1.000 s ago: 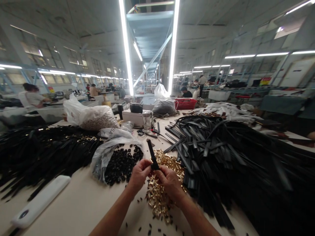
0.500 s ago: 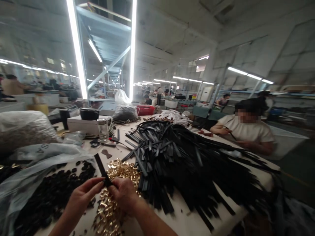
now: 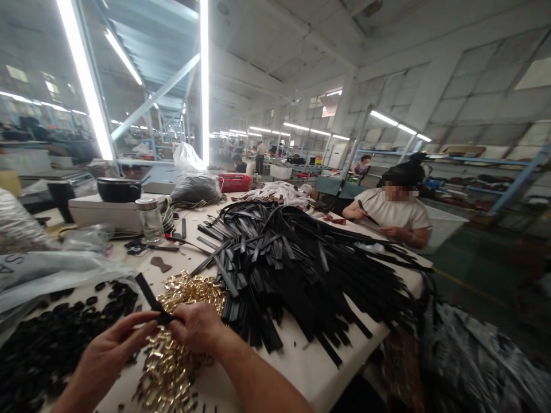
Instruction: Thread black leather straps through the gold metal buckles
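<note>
Both my hands meet over the gold metal buckles [image 3: 172, 367], closed on one black strap [image 3: 147, 291]. The strap's flat end sticks up and to the left from between them. My left hand [image 3: 116, 344] pinches it between thumb and fingertips. My right hand [image 3: 196, 327] grips it from the other side, fingers curled. The exact fold of the strap between the fingertips is hidden. Left of my hands lies a heap of small black loops [image 3: 55, 338]. To the right spreads a large pile of black straps [image 3: 293, 269].
A clear plastic bag [image 3: 64, 275] lies beside the loops. Behind stand a glass jar [image 3: 150, 221], a black bowl [image 3: 119, 189] on a white box, a filled bag [image 3: 193, 186] and a red basket [image 3: 235, 182]. A co-worker [image 3: 394, 209] sits across the table at right.
The camera view has swung right, so the scene shifts left in the picture. Both hands keep hold of the strap, in much the same pose.
</note>
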### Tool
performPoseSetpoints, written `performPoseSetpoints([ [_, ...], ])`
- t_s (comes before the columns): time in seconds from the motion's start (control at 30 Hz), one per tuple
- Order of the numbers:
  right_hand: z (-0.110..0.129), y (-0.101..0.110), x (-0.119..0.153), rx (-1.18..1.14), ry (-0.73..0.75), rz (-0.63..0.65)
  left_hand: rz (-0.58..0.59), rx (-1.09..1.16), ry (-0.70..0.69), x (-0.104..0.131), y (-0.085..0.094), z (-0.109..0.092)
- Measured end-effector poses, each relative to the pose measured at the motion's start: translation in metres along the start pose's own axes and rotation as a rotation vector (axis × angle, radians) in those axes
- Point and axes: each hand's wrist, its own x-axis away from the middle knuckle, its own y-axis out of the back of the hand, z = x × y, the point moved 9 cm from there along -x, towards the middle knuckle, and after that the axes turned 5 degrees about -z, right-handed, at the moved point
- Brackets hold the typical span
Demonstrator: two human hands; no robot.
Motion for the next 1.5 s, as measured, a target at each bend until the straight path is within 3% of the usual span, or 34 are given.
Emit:
performPoseSetpoints([
  [0.1,-0.001,-0.002,0.0,-0.018,0.0,-0.009,0.145,0.072,0.134,0.001,-0.012,0.015],
  [0.2,-0.003,-0.004,-0.002,-0.002,0.002,-0.022,0.117,0.06,0.116,-0.003,-0.009,0.019],
  [0.37,-0.003,-0.005,-0.003,-0.014,0.016,-0.05,0.086,0.14,0.019,-0.001,-0.011,0.005],
  [0.5,-0.001,-0.002,-0.003,-0.195,0.007,-0.071,0.098,0.278,0.099,0.005,-0.017,0.004],
  [0.73,-0.006,-0.014,-0.008,-0.434,0.054,-0.066,0.061,0.564,0.24,0.001,-0.022,0.025],
  [1.03,-0.008,-0.011,-0.008,-0.467,0.029,-0.095,0.181,0.363,0.164,-0.002,-0.031,0.039],
  [1.3,-0.002,-0.026,-0.004,-0.672,0.0,-0.026,0.182,0.281,0.108,-0.001,-0.03,0.027],
  [1.5,0.0,-0.022,-0.004,-0.751,0.001,0.019,0.191,0.243,0.08,0.0,-0.031,0.024],
])
